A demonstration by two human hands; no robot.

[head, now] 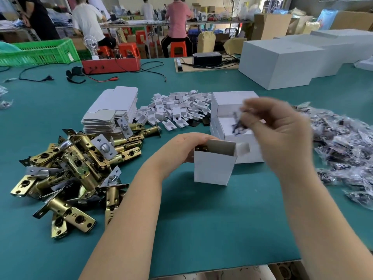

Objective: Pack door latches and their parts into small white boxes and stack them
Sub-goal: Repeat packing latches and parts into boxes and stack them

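The left hand [188, 147] is gripping the light, crushable open box [214, 168] by its rim, while the right hand [276, 128] fingers are pinching a limp, slippery parts bag [239, 124] above it.

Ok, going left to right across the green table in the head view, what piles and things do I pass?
Brass door latches → flat box blanks → small white inserts → open white box held by left hand → right hand → bagged parts.

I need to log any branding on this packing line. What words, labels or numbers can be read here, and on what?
None can be read.
Open small white box held by the left hand: blank.
Flat box blanks: blank.
Large white cartons: no print visible.
Small bag in the right hand: blurred.
Background goods: too small to read.
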